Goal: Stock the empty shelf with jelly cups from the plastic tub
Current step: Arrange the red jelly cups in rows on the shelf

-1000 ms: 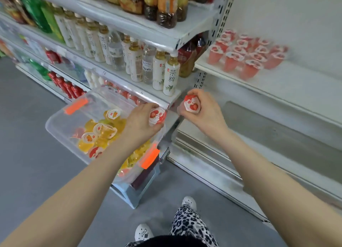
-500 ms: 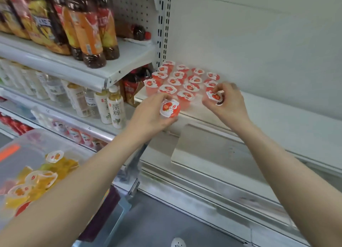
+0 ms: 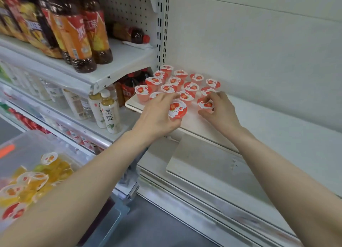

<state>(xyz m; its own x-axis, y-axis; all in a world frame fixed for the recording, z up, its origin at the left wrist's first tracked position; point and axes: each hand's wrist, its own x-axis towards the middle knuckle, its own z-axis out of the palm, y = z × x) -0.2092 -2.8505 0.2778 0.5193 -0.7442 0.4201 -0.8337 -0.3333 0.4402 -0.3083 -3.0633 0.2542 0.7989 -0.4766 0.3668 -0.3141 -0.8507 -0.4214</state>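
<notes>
At the front edge of the shelf [image 3: 277, 120], head view: left hand [image 3: 157, 115] grip wraps one jelly cup [image 3: 177, 109]. Right hand [image 3: 220, 109] grip pinches a second cup [image 3: 205, 105]. Both sit beside the stocked cluster [image 3: 177, 81]. Risk: knuckles could topple neighbours; the left cup could drop off the lip. Lids face up, axes near vertical, the left one tilted.

Shelf [image 3: 268, 120] bare right of jelly cups [image 3: 185, 83] — cups crowd left end, bottles [image 3: 111, 113] beyond.
</notes>
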